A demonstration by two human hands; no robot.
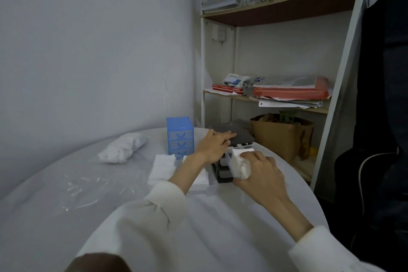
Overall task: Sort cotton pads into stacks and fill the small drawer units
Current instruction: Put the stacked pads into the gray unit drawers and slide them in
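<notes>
On the round white worktop (66,216) a dark drawer unit (238,137) stands near the far right edge, with the left hand (213,144) laid flat on its top, fingers straight and spread toward the right, gripping nothing. One clear drawer (229,159) is pulled out of the unit toward the person, and the right hand (261,174) is at it — fingers curled over a thick stack of white cotton pads (240,161), thumb underneath near the drawer's front corner, so the stack sits pinched between thumb and fingers, partly inside the drawer. Whether the pads rest on the drawer's floor cannot be told. Just left of the dark unit, behind the left wrist, a blue drawer unit (180,136) stands upright with its three small drawers pushed in. In front of the blue unit, partly hidden by the left forearm, loose square cotton pads (162,168) lie flat on the worktop in a low pile. Farther left, well apart from the units, a clear bag of cotton pads (123,148) lies on its side, and nearer the person a crumpled sheet of clear plastic (86,190) lies spread out. Both arms wear white knit sleeves (167,199). Beyond the worktop stands a white-framed shelf (276,99) holding papers and books, with a brown paper bag (282,137) at its foot.
</notes>
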